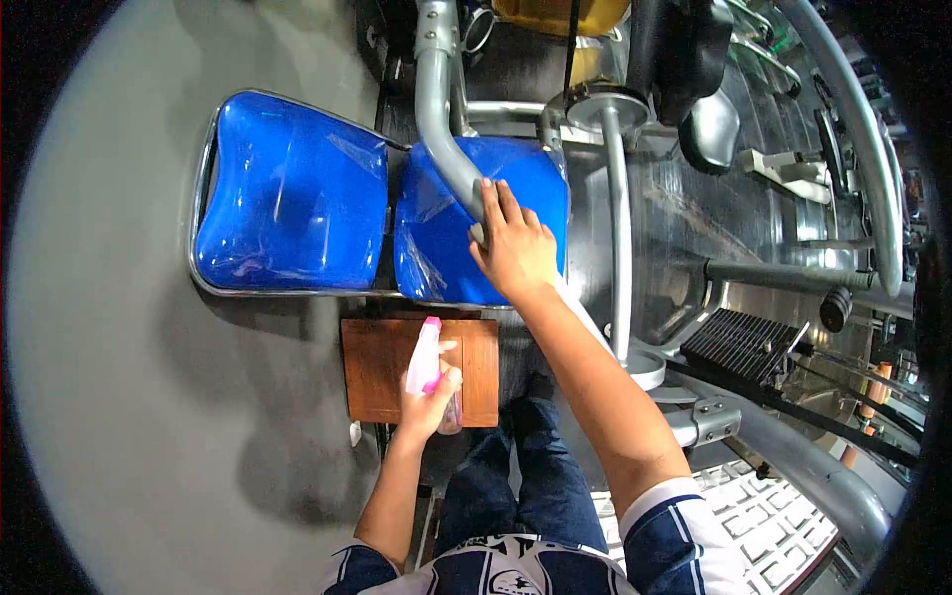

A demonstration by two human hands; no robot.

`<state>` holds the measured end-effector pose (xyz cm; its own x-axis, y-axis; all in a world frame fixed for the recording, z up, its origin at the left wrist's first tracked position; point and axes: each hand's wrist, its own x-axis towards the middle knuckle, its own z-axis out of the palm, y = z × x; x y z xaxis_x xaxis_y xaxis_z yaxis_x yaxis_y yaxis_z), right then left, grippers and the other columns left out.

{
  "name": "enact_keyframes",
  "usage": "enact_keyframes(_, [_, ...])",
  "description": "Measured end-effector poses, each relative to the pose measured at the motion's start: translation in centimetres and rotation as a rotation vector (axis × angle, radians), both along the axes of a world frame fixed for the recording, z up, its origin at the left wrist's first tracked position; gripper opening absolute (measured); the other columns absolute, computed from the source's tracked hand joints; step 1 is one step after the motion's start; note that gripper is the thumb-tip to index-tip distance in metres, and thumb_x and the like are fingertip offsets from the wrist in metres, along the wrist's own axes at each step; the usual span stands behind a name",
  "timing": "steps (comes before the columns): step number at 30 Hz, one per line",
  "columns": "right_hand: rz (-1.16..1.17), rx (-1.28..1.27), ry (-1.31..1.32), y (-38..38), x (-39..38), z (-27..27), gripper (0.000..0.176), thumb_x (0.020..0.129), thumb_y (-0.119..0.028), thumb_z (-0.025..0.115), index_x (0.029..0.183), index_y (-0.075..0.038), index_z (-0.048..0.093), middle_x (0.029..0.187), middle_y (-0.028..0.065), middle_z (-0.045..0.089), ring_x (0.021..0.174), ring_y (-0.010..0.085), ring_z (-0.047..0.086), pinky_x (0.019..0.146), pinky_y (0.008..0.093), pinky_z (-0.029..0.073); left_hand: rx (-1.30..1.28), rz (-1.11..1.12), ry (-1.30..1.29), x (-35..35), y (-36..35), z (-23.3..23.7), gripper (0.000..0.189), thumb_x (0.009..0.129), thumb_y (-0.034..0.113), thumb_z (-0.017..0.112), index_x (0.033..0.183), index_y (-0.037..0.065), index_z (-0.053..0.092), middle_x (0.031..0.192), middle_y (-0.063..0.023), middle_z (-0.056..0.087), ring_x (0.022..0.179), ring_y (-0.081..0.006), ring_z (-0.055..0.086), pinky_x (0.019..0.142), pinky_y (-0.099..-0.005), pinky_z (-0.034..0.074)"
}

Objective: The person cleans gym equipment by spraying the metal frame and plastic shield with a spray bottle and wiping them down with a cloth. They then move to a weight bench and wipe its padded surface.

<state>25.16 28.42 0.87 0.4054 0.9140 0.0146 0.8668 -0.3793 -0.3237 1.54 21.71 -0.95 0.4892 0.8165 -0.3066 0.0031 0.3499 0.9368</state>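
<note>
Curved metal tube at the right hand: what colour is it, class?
The curved metal tube is silver-grey, clearest in the head view.

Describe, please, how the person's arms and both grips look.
The left grip and right grip are plain hands without gloves; the forearms are bare. The left sleeve and right sleeve are short, dark navy with white stripes.

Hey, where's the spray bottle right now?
Head view, below and left of centre: the spray bottle is in the left hand, over the brown wooden surface.
</note>
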Motion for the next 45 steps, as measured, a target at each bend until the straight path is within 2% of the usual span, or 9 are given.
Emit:
enact_keyframes(2, [0.003,-0.005,-0.004,0.3,-0.1,0.2,0.083,0.078,-0.033,0.074,0.149,-0.017,0.034,0.147,0.0109,0.044,0.111,0.0304,0.06,0.089,0.0433,0.053,-0.007,0.067,-0.021,0.7,0.3,0.4,0.06,0.091,0.016,0.069,0.142,-0.002,0.043,0.079,0.0024,0.056,0.069,-0.0057,0.054,0.066,-0.0233,0.049])
enact_keyframes(11, [0.002,-0.005,-0.028,0.6,-0.1,-0.4,0.082,0.077,-0.033,0.075,0.149,-0.018,0.036,0.147,0.0106,0.044,0.112,0.031,0.06,0.09,0.0416,0.053,-0.039,0.044,-0.061,2.5,0.3,1.5,0.035,0.089,0.008,0.066,0.122,-0.003,0.059,0.072,0.0061,0.05,0.064,-0.0033,0.047,0.059,-0.022,0.039])
enact_keyframes(22, [-0.051,-0.035,0.031,0.2,-0.1,-0.2,0.086,0.077,-0.035,0.076,0.15,-0.018,0.033,0.146,0.0101,0.045,0.114,0.0305,0.058,0.093,0.0429,0.051,-0.023,-0.037,0.042,0.5,-1.4,1.2,0.04,0.087,0.011,0.067,0.124,-0.002,0.058,0.073,0.0043,0.053,0.063,-0.0045,0.048,0.058,-0.023,0.039])
enact_keyframes(28, [-0.015,0.055,-0.011,0.2,0.1,-0.6,0.072,0.081,-0.033,0.072,0.144,-0.014,0.042,0.143,0.0108,0.049,0.11,0.0317,0.061,0.09,0.0427,0.053,-0.231,-0.097,0.111,-1.5,-3.8,0.1,0.038,0.088,0.01,0.068,0.123,0.0,0.059,0.074,0.0053,0.052,0.064,-0.0042,0.048,0.06,-0.0217,0.041])
enact_keyframes(32, [-0.041,0.105,0.018,0.2,0.1,-0.9,0.065,0.085,-0.034,0.067,0.142,-0.012,0.044,0.141,0.0118,0.051,0.108,0.0328,0.063,0.088,0.043,0.053,-0.129,-0.097,0.168,0.0,-3.4,2.0,0.038,0.087,0.01,0.069,0.123,0.0,0.059,0.075,0.006,0.051,0.064,-0.0038,0.046,0.06,-0.0219,0.041])
enact_keyframes(34, [-0.051,0.142,0.071,-0.2,0.5,-0.8,0.061,0.09,-0.037,0.063,0.141,-0.011,0.044,0.139,0.0138,0.053,0.104,0.0338,0.064,0.088,0.0431,0.053,0.097,-0.162,0.097,0.4,-3.1,1.1,0.045,0.091,0.011,0.064,0.132,0.001,0.049,0.08,0.0003,0.055,0.071,-0.0083,0.055,0.065,-0.0255,0.048])
enact_keyframes(38, [-0.083,0.039,0.215,-1.1,1.5,-0.7,0.061,0.094,-0.041,0.057,0.142,-0.008,0.042,0.138,0.0165,0.053,0.109,0.0364,0.063,0.09,0.044,0.052,0.094,-0.248,0.177,2.2,-3.1,1.8,0.044,0.091,0.013,0.064,0.13,-0.002,0.049,0.079,-0.0015,0.056,0.07,-0.0087,0.055,0.067,-0.0255,0.047])
enact_keyframes(42, [-0.146,-0.085,0.517,-6.8,3.6,0.1,0.064,0.095,-0.047,0.053,0.141,-0.004,0.045,0.127,0.0238,0.059,0.115,0.038,0.059,0.097,0.0455,0.048,0.015,-0.249,0.158,3.8,-4.7,3.6,0.04,0.087,0.007,0.069,0.125,0.001,0.058,0.075,0.0054,0.052,0.066,-0.0032,0.048,0.061,-0.0208,0.042])
enact_keyframes(45, [-0.125,-0.144,0.594,-15.1,5.5,-0.8,0.064,0.097,-0.053,0.047,0.142,-0.009,0.046,0.125,0.0232,0.061,0.113,0.0388,0.06,0.098,0.0437,0.047,0.0,-0.32,0.164,3.6,-5.9,3.6,0.04,0.087,0.009,0.07,0.125,0.004,0.059,0.072,0.0047,0.053,0.065,-0.0039,0.048,0.061,-0.0218,0.042])
